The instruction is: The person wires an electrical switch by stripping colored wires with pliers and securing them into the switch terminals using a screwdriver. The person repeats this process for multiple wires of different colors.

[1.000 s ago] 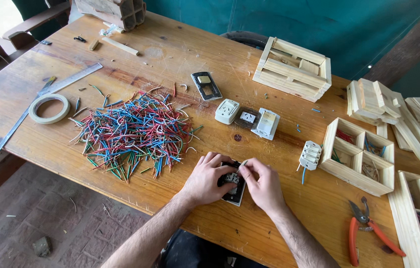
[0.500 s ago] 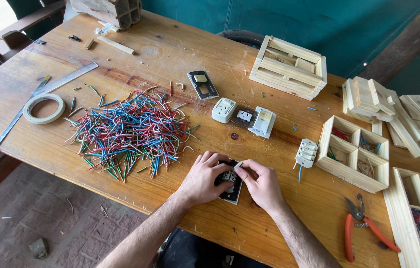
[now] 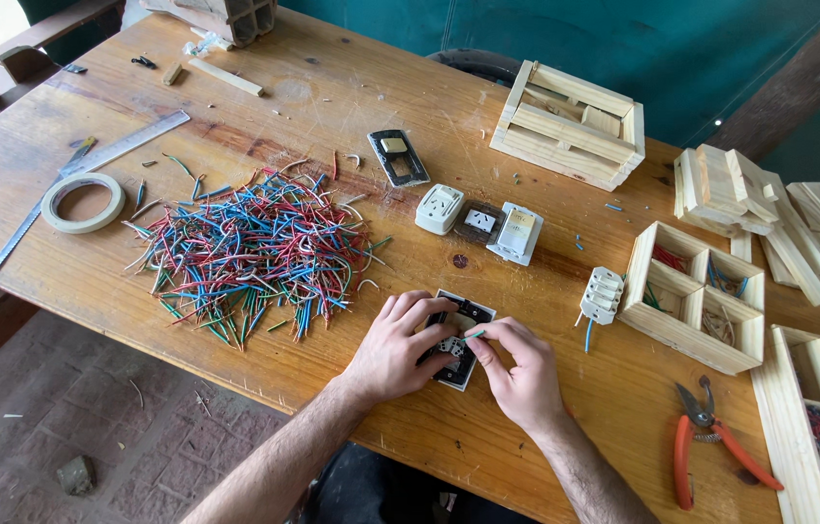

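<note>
A dark wall-switch module (image 3: pixel 461 320) with a pale rim lies near the front edge of the wooden table (image 3: pixel 332 107). My left hand (image 3: pixel 400 347) grips its left side, fingers curled over the top. My right hand (image 3: pixel 518 371) presses on its right side, thumb and forefinger pinching a short green wire piece (image 3: pixel 474 334) at the module. To the left spreads a big pile of cut red, blue, green and white wires (image 3: pixel 250 247).
Other switch and socket parts (image 3: pixel 480 221) and a black plate (image 3: pixel 399 157) lie behind my hands. A white terminal piece (image 3: pixel 602 295), a divided wooden box (image 3: pixel 699 296), orange-handled pliers (image 3: pixel 699 442), a wooden crate (image 3: pixel 570 124), a tape roll (image 3: pixel 84 202) and a metal ruler (image 3: pixel 70 184) sit around.
Both hands stay on the switch module; fingers shift only slightly. The view has drifted a little.
</note>
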